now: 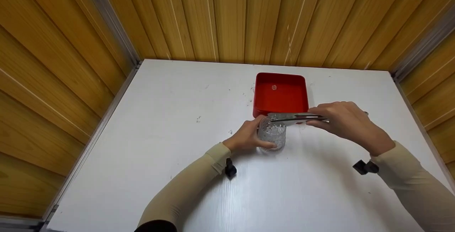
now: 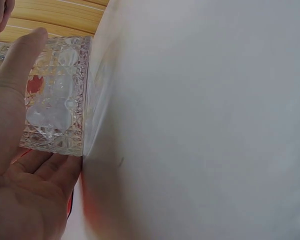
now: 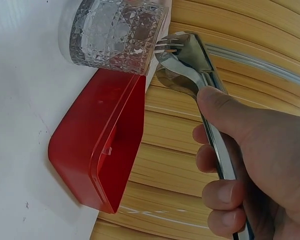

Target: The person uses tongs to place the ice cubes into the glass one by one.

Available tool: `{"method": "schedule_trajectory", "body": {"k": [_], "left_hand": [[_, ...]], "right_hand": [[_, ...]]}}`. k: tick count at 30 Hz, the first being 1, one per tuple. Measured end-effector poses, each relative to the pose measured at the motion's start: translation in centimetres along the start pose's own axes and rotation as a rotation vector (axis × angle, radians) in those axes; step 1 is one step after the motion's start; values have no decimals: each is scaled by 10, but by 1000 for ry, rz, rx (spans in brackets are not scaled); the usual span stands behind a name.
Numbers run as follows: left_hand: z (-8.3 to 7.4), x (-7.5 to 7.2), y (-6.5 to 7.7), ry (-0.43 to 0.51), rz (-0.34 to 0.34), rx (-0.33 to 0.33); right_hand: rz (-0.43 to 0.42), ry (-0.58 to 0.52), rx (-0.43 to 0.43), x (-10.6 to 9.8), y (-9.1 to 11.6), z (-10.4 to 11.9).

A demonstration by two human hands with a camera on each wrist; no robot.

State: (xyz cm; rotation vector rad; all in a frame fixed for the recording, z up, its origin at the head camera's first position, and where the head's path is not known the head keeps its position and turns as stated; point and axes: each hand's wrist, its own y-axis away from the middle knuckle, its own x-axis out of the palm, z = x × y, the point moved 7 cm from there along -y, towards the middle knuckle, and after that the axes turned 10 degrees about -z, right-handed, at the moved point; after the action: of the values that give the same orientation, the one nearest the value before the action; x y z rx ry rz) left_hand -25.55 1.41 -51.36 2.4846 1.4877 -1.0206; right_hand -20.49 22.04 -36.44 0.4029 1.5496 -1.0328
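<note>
A clear cut-glass tumbler (image 1: 276,140) stands upright on the white table, several clear pieces showing inside it. My left hand (image 1: 247,136) grips its side, thumb and fingers on opposite faces in the left wrist view, where the patterned glass (image 2: 60,95) fills the upper left. Metal serving tongs (image 3: 190,52), with one fork-like end and one spoon-like end, are held in my right hand (image 1: 343,121). Their tips are right at the tumbler's rim. The thumb presses one side of the tongs and the fingers curl round the other.
Just beyond the tumbler sits a square red tray (image 1: 284,100) with a small clear piece (image 1: 274,87) in it. Wood-patterned panels (image 1: 227,18) rise behind the table (image 1: 177,111) and at both sides. Small dark marks dot the tabletop.
</note>
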Motion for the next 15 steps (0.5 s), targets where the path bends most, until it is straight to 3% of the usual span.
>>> {"method": "schedule_trajectory", "body": {"k": [7,15], "left_hand": [[0,1,-1,7,3,-18],[-1,1,-1,-15,3,-40]], "right_hand": [[20,-10,7,2,-4,-3],[67,-5,37,5,-25,-12]]}}
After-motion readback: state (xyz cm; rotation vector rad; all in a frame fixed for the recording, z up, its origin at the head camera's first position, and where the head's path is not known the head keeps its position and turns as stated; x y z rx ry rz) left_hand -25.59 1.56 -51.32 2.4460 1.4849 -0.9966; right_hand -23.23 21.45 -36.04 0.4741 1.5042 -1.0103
